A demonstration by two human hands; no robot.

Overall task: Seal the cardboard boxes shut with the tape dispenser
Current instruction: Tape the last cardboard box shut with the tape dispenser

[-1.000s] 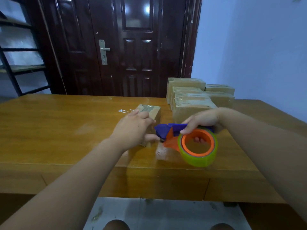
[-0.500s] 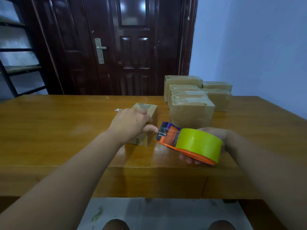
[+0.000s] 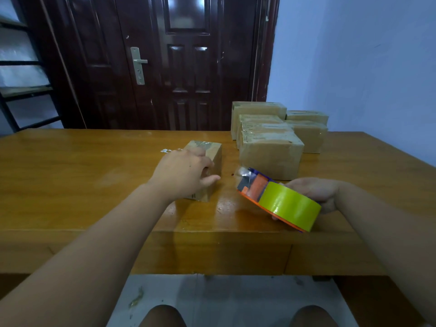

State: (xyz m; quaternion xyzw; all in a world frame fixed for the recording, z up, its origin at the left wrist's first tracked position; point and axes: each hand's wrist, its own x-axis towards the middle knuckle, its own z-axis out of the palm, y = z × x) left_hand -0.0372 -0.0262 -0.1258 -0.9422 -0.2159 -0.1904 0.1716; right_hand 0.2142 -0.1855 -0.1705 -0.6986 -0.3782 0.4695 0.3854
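A small cardboard box (image 3: 214,156) with clear tape on its top stands on the wooden table (image 3: 70,180) near the middle. My left hand (image 3: 184,172) grips this box from above, fingers curled over its top and thumb along its front. To the right, my right hand (image 3: 316,193) holds the tape dispenser (image 3: 278,199), an orange and blue frame with a yellow-green tape roll, tilted on its side just above the table. The dispenser's blade end points toward the small box, a short gap apart.
Several taped cardboard boxes (image 3: 271,149) are stacked together at the back right of the table. Scraps of clear tape (image 3: 168,150) lie left of the small box. A dark door (image 3: 186,62) and a shelf (image 3: 21,90) stand behind the table.
My right hand has turned the dispenser from upright to lying on its side and drawn it right, away from the small box. My left hand stays on the box.
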